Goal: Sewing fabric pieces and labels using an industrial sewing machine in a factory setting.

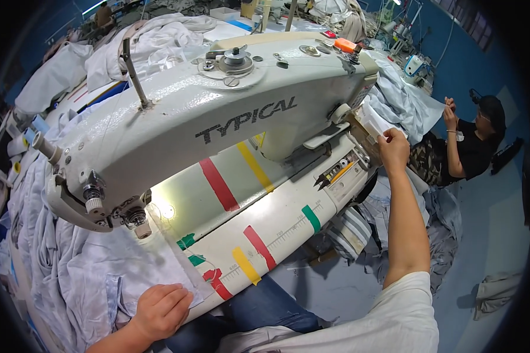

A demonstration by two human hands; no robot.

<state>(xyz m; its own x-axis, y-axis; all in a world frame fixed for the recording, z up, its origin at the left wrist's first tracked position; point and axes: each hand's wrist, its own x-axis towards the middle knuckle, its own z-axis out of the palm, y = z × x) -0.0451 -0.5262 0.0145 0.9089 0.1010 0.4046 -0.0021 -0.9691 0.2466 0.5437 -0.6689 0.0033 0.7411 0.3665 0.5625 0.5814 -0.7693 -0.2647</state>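
Observation:
A large white sewing machine (176, 123) stands across the table in front of me. Pale, whitish cloth (129, 259) lies under its needle end and spreads left in folds. My left hand (164, 309) rests on the near edge of this cloth, its fingers curled together and the thumb mostly hidden. My right arm reaches out to the machine's right end. There my right hand (394, 148) is closed on a small white fabric piece (378, 125), its fingertips bent over the edge.
Red, yellow and green tape strips (259, 247) mark the machine bed by a ruler scale. A recess (338, 172) holds small tools, including black-tipped ones. Cloth heaps (153, 47) lie behind. At right is a person in black (477, 138); grey fabric (441, 241) hangs below the table.

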